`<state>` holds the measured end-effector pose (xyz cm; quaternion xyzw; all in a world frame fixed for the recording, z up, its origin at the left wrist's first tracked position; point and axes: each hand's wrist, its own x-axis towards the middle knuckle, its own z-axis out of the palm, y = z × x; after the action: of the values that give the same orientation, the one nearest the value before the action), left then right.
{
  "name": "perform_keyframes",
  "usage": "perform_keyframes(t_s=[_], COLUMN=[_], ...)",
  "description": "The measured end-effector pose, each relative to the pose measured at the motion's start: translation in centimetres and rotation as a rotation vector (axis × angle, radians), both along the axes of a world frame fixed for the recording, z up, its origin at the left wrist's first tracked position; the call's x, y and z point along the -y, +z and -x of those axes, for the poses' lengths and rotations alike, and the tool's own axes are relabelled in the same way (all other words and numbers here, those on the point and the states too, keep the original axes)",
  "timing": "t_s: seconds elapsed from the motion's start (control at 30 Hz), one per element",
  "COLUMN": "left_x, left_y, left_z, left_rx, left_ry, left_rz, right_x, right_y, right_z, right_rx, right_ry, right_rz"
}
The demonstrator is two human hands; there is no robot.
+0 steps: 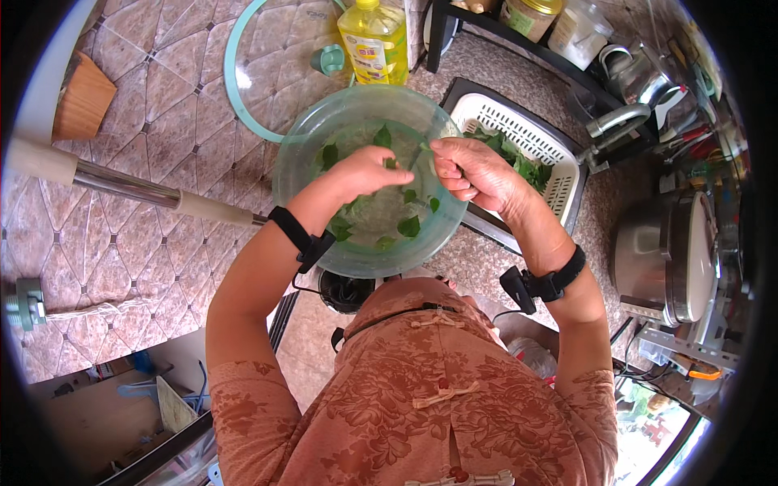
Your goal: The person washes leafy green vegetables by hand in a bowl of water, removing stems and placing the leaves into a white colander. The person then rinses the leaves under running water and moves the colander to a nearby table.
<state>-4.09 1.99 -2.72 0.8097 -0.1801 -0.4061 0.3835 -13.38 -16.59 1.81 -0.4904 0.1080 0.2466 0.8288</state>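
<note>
A translucent green plastic basin holds water with several loose green leaves in it. Over its middle is my left hand, thumb and fingers curved towards the right. A bit of green shows between them, but whether it is held or lies behind is unclear. At the basin's right rim my right hand is closed, its thumb and forefinger pinching a thin green stem. A white slotted plastic basket of leafy greens sits in the sink beyond that hand, partly hidden by it.
Behind the basin stands a yellow detergent bottle, beside a small green cap and a clear round lid with a teal rim. A faucet reaches towards the sink. Right lies a metal pot; a metal pole crosses at left.
</note>
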Motion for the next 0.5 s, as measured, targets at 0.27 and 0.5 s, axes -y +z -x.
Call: perform_keyframes(t_s=[0.27,0.5], left_x=[2.3,0.8], left_y=[-4.9,-1.6], left_z=[0.6,0.0], left_rx=[0.328,-0.243], left_ry=[-0.403,-0.069], left_rz=[-0.256,0.005], right_x=[0.7,0.9], right_y=[-0.3,-0.5], right_z=[1.8,2.2], right_rx=[0.026,0.057], right_ry=[-0.021,0.046], right_rz=[0.12,0.142])
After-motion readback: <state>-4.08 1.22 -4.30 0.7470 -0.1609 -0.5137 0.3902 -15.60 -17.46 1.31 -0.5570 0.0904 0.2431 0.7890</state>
